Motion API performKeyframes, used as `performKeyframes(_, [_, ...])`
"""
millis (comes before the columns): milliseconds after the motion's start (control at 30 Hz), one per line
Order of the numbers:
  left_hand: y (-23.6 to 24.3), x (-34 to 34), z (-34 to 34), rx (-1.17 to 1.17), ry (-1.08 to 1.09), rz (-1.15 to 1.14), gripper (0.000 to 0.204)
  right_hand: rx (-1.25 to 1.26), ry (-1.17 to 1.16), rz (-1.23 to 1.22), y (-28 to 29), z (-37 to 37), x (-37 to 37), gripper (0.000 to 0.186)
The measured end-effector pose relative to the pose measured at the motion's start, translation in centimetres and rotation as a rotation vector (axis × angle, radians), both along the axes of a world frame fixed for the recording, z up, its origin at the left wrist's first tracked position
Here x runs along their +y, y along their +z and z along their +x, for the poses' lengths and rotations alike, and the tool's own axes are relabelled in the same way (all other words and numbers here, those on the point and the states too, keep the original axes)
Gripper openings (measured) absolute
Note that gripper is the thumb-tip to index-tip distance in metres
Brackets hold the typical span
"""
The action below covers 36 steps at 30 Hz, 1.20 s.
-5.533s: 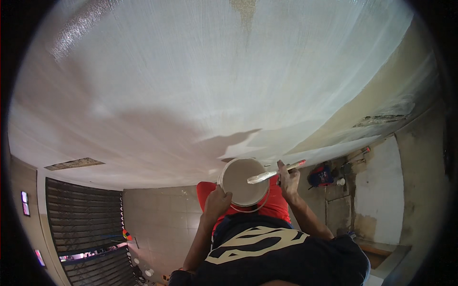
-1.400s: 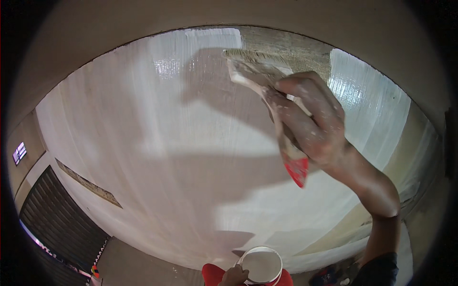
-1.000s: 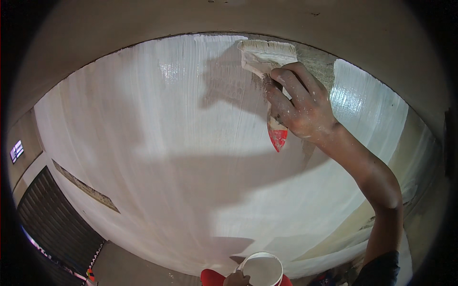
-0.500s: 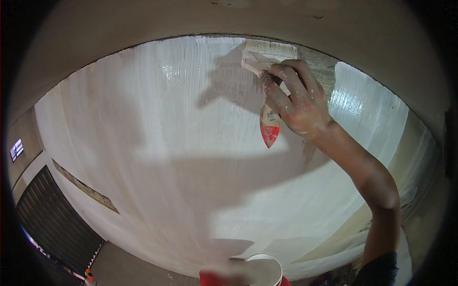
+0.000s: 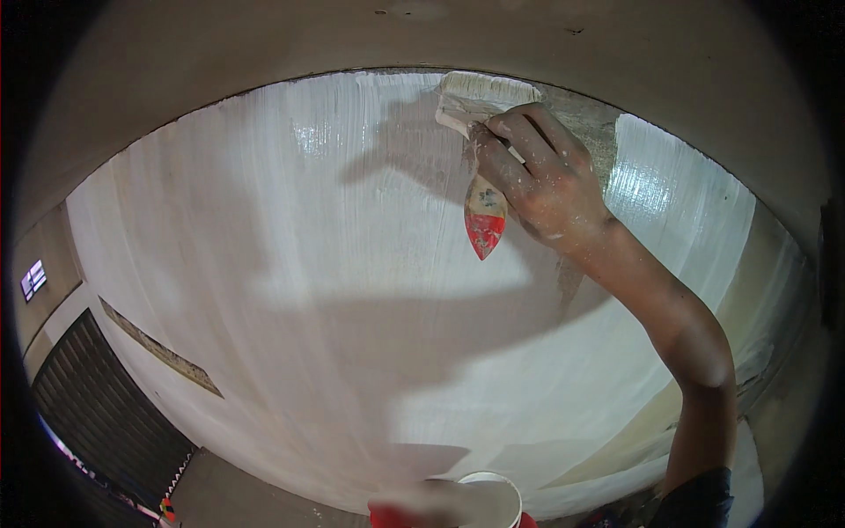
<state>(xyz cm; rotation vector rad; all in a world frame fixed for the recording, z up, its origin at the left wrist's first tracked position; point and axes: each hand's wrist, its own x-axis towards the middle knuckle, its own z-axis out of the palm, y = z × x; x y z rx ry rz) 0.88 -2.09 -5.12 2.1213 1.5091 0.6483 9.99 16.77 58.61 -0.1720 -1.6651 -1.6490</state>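
My right hand (image 5: 541,180) is closed around a wide flat paintbrush (image 5: 486,209) whose wooden handle ends in a red tip. Its pale, paint-coated bristles point up and press against the top of the wall (image 5: 290,229), close to the ceiling edge. White paint specks dot my fingers. Around the brush the wall is streaked with wet white paint, while a bare grey patch (image 5: 576,107) shows just to the right of the bristles. My left hand does not show.
Below, at the bottom edge, stands a white bucket (image 5: 518,495) beside a blurred patch with red in it. A ceiling (image 5: 264,40) runs above the wall. At the lower left are a dark slatted shutter (image 5: 106,396) and a long narrow recess (image 5: 163,348).
My right hand and the paintbrush have shifted slightly left and up along the top of the wall. The grip on the brush stays the same.
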Motion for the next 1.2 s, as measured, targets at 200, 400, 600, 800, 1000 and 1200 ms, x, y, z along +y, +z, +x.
performKeyframes(200, [-0.6, -0.1, 0.1, 0.030, 0.024, 0.079, 0.011, -0.015, -0.021, -0.011, 0.4, -0.1, -0.8, 0.018])
performKeyframes(400, [0.2, -0.3, -0.4, -0.046, -0.025, 0.079, 0.010, -0.023, 0.052, -0.134, -1.9, 0.5, -1.2, 0.021])
performKeyframes(600, [2.2, 0.4, -2.1, 0.217, -0.307, 0.228, 0.018, -0.081, 0.163, -0.072, -2.1, 1.2, -1.6, 0.020])
performKeyframes(800, [8.1, -0.6, -0.6, -0.189, 0.128, -0.335, 0.044, -0.118, 0.130, 0.085, -0.2, 0.7, 0.1, 0.019])
performKeyframes(1000, [2.2, -0.3, -0.6, -0.050, 0.009, -0.071, 0.025, -0.072, 0.130, 0.085, 0.3, 0.2, 0.8, 0.020])
performKeyframes(1200, [-0.8, -0.4, -0.4, -0.027, -0.011, 0.144, 0.016, -0.066, 0.098, 0.090, 0.4, 0.4, 1.2, 0.022])
